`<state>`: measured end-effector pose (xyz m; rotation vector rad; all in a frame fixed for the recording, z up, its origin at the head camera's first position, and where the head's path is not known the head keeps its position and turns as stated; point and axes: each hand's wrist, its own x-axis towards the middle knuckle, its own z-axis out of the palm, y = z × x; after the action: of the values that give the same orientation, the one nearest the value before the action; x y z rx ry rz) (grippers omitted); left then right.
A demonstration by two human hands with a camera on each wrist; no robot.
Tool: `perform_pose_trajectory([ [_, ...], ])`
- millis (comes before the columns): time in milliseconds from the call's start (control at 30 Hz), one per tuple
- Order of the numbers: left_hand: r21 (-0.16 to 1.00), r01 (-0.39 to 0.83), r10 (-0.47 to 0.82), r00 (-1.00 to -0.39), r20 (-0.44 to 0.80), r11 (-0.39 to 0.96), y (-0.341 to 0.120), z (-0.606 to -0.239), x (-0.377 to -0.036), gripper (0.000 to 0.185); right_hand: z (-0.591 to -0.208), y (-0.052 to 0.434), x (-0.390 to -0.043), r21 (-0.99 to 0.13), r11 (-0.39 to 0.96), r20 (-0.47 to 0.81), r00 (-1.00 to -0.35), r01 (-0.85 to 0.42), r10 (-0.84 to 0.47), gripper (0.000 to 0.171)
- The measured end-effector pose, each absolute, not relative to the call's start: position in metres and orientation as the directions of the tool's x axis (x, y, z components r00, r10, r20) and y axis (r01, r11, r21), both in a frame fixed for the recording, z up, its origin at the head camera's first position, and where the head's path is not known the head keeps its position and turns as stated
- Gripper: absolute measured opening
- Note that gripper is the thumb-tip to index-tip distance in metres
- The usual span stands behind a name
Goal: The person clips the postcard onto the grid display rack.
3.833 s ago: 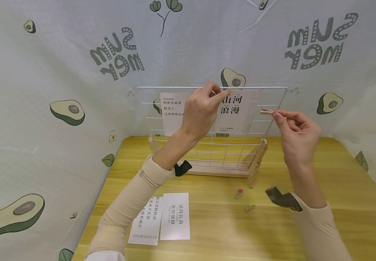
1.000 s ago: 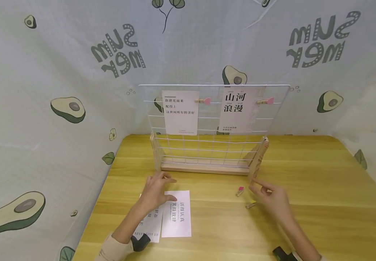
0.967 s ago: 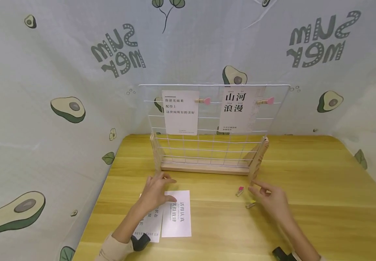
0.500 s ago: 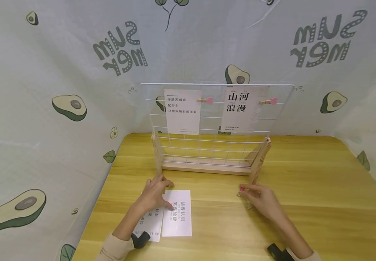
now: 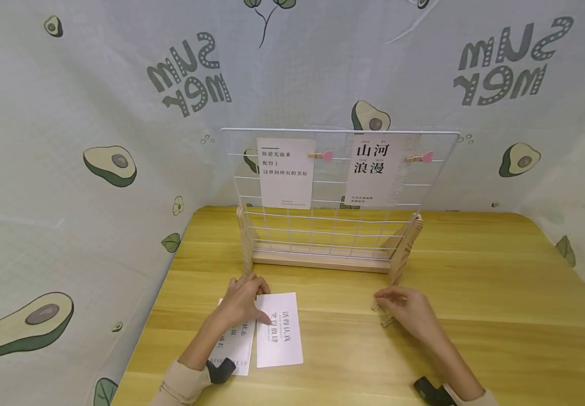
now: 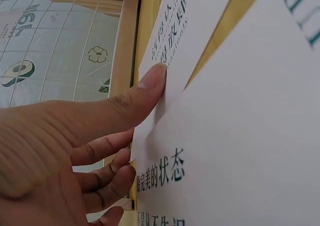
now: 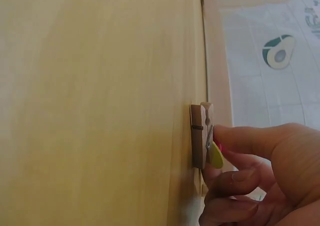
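My left hand is at a white printed card on the table, thumb on its face and fingers curled at its upper edge. A second card, marked "NEVER GIVE UP", lies beside it, partly under the hand. Toward the right, my right hand pinches a small wooden clothespin with a pink piece, mostly hidden by the fingers. A clothespin with a yellow piece lies close by, in front of that hand in the right wrist view.
Behind the hands stands a white wire grid on a wooden base. On it hang a left card and a right card, each with a pink-heart clothespin at its right edge. A patterned cloth surrounds the table.
The right hand has come down from the grid and moved left onto the pink clothespin. The left hand went from the grid to the table cards; the right-hand card has turned slightly and shifted right.
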<state>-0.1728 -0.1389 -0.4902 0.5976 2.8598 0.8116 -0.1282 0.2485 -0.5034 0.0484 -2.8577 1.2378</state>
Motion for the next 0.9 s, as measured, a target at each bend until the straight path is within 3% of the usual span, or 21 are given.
perform_pose_trajectory([
  [167,0.562,0.331,0.407,-0.913,-0.012,0.758,-0.141,-0.492,-0.174,0.056,-0.500,0.250,-0.127,-0.756,0.654,-0.044,-0.999,0.025,-0.013,0.027],
  [333,0.641,0.296,0.406,-0.913,-0.028,0.708,-0.144,-0.492,-0.177,0.045,-0.498,0.254,-0.129,-0.772,0.631,-0.120,-0.992,0.073,-0.032,0.027],
  [667,0.752,0.256,0.379,-0.925,0.008,0.607,-0.150,-0.485,-0.185,0.020,-0.499,0.260,-0.128,-0.839,0.536,-0.153,-0.986,0.095,-0.065,0.026],
  [900,0.777,0.198,0.315,-0.949,0.000,0.598,-0.151,-0.484,-0.189,0.016,-0.500,0.265,-0.126,-0.863,0.479,-0.200,-0.979,0.160,-0.033,0.031],
])
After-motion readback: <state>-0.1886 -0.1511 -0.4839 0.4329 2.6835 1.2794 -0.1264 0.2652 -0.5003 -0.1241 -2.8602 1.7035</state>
